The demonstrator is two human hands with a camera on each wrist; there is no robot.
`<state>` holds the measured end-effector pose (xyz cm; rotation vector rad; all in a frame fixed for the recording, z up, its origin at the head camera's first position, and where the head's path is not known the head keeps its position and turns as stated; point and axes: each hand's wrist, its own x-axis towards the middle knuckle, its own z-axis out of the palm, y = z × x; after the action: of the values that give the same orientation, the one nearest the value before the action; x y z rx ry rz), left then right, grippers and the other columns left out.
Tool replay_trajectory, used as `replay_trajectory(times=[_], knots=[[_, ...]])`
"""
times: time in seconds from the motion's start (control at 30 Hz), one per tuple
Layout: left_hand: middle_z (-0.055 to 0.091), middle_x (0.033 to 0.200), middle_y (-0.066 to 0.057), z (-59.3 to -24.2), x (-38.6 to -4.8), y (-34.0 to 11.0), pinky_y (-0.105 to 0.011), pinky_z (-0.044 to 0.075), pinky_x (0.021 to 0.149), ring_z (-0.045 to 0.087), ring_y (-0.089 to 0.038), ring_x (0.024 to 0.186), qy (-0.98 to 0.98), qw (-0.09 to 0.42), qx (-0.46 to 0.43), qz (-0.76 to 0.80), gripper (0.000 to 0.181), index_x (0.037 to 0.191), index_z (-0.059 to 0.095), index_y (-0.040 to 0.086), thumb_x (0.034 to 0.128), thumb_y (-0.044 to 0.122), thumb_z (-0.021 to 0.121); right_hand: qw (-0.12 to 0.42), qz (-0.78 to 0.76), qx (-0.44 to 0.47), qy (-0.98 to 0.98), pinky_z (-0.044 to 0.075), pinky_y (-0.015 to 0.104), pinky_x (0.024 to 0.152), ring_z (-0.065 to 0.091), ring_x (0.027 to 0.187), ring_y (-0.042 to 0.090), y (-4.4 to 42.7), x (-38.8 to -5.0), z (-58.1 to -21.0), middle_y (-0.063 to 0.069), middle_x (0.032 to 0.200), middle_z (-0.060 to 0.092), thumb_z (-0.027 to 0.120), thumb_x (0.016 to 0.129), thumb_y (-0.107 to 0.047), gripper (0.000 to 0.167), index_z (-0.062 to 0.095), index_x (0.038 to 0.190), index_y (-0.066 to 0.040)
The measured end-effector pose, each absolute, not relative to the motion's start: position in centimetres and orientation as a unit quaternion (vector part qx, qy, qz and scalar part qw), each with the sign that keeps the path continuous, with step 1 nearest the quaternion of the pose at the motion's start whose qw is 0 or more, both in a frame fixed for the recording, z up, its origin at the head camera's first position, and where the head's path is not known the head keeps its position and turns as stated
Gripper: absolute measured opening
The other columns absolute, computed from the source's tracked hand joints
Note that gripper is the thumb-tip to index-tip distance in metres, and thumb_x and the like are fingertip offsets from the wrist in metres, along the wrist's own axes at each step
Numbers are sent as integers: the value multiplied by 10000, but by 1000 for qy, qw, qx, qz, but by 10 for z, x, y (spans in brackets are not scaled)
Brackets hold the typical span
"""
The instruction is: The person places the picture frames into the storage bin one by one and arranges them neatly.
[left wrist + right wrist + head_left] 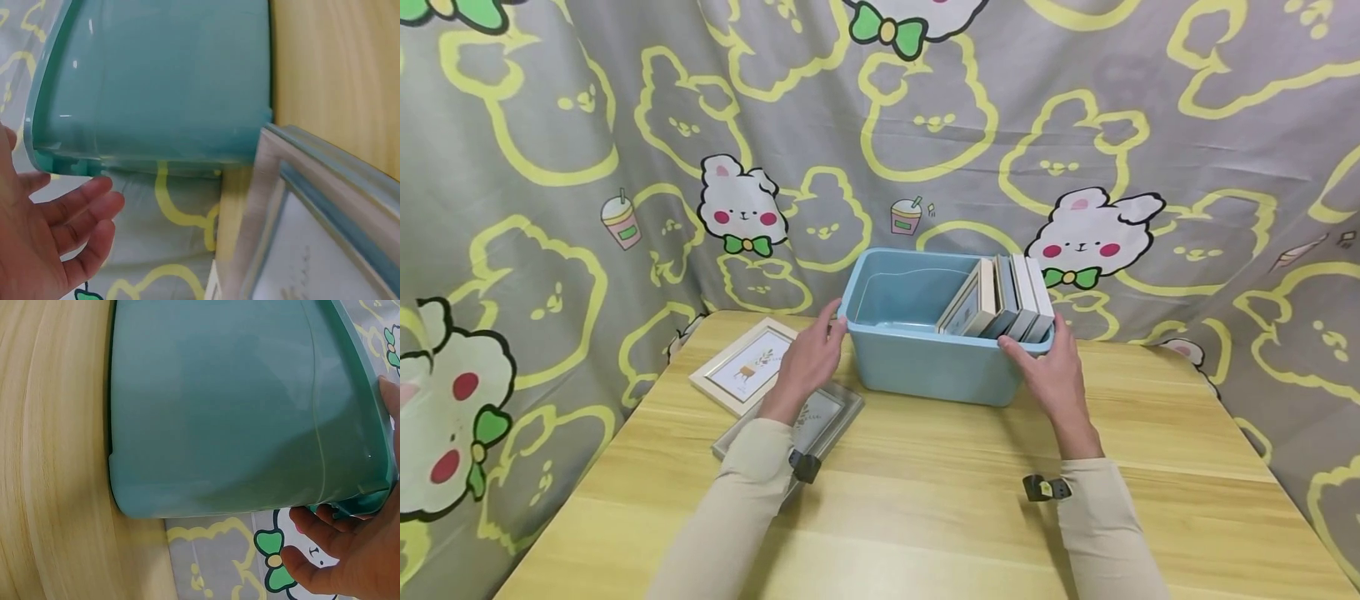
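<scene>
A blue plastic storage bin (pixel 936 362) stands at the back of the table, with several picture frames (pixel 1000 300) upright or leaning at its right end. My left hand (pixel 811 358) holds the rim at the bin's left end; in the left wrist view its thumb and index finger are at the rim and its other fingers hang below. My right hand (pixel 1054 371) grips the right end, thumb on the front rim and fingers under the edge. Near my left wrist lie a cream picture frame (pixel 709 379) and a grey picture frame (pixel 850 406), partly hidden by that arm.
The wooden table (pixel 940 508) extends in front of the bin and to its right. Behind and at both sides hangs a grey curtain (pixel 820 108) with cartoon prints, close to the table's back edge.
</scene>
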<state>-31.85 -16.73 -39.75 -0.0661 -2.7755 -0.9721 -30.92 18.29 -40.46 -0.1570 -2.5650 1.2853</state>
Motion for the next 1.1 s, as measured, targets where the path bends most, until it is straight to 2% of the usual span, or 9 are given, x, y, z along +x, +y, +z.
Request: replay_trajectory(times=[0.1, 0.3, 0.5, 0.7, 0.8, 0.97, 1.1], knots=[[642, 1248, -52, -404, -313, -169, -497, 499, 847, 629, -294, 1098, -941, 97, -18, -324, 525, 1510, 301, 327, 1010, 472, 233, 134, 444, -55, -884, 296, 614, 1109, 331, 1389, 392, 183, -310, -404, 193, 1540, 297, 633, 791, -677, 1079, 85, 1569, -168], [603, 1265, -81, -419, -303, -167, -480, 517, 820, 612, -297, 1102, -966, 39, -17, -255, 581, 1471, 397, 246, 900, 299, 490, 129, 444, -56, -885, 283, 635, 1108, 309, 1403, 394, 184, -311, -402, 182, 1567, 261, 621, 797, -682, 1076, 66, 1570, -179], [527, 1302, -181, -435, -293, -161, -493, 517, 756, 587, -342, 1053, -986, -19, -28, -161, 653, 1446, 442, 231, 818, 284, 612, 126, 448, -56, -883, 292, 633, 1103, 322, 1396, 389, 185, -311, -403, 179, 1554, 284, 619, 794, -687, 1069, 75, 1569, -189], [498, 1301, -206, -443, -286, -159, -497, 515, 725, 553, -332, 1047, -986, -73, -29, -145, 788, 1446, 441, 230, 722, 271, 750, 126, 453, -56, -881, 293, 635, 1103, 325, 1392, 383, 185, -309, -403, 174, 1552, 286, 617, 784, -700, 1073, 77, 1569, -207], [489, 1310, -221, -445, -284, -158, -482, 512, 721, 542, -341, 1062, -986, -86, -28, -141, 836, 1449, 434, 234, 684, 256, 769, 124, 455, -56, -880, 293, 633, 1104, 327, 1391, 380, 184, -309, -404, 173, 1552, 284, 616, 778, -709, 1079, 75, 1569, -212], [467, 1340, -245, -448, -281, -156, -507, 510, 769, 509, -381, 1149, -986, -98, -32, -127, 869, 1465, 412, 228, 673, 225, 770, 123, 460, -56, -877, 306, 632, 1097, 344, 1376, 376, 183, -308, -404, 169, 1546, 294, 622, 777, -704, 1072, 87, 1567, -217], [470, 1309, -226, -447, -280, -154, -502, 510, 762, 509, -361, 1113, -987, -105, -29, -118, 888, 1468, 411, 225, 667, 220, 796, 122, 463, -54, -876, 308, 637, 1094, 347, 1371, 376, 182, -308, -404, 165, 1551, 286, 623, 780, -700, 1068, 83, 1567, -220]])
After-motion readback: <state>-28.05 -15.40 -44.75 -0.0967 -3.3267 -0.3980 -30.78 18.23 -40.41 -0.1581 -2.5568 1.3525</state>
